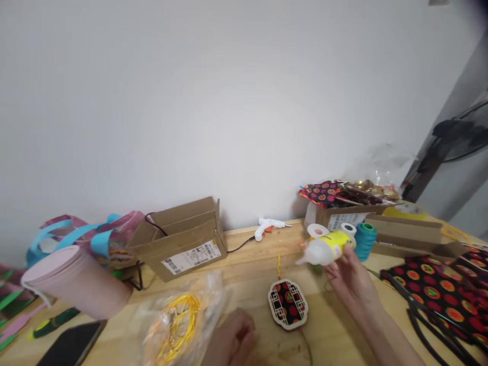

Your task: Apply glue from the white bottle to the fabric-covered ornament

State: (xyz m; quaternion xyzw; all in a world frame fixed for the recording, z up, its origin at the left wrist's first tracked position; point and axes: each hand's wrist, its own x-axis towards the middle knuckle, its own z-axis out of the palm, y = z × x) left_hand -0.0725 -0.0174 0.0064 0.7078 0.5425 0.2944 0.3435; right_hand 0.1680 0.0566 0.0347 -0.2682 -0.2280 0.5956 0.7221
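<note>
My right hand (353,284) holds a glue bottle (326,249) with a yellow label, lifted above the wooden table (247,274), its nozzle pointing left. Just below and left of it lies a small white fretwork ornament (287,304) with red-and-black patterned fabric inside and a yellow cord. My left hand (232,338) rests loosely curled on the table near the bottom edge, beside a clear plastic bag of yellow cords (179,325). It holds nothing that I can see.
An open cardboard box (181,239) and a white glue gun (269,226) sit by the wall. Thread spools (365,239), another box of patterned fabric (343,203) and black frames on fabric (438,295) lie right. A pink cup (76,282), a bag and a phone (72,345) are left.
</note>
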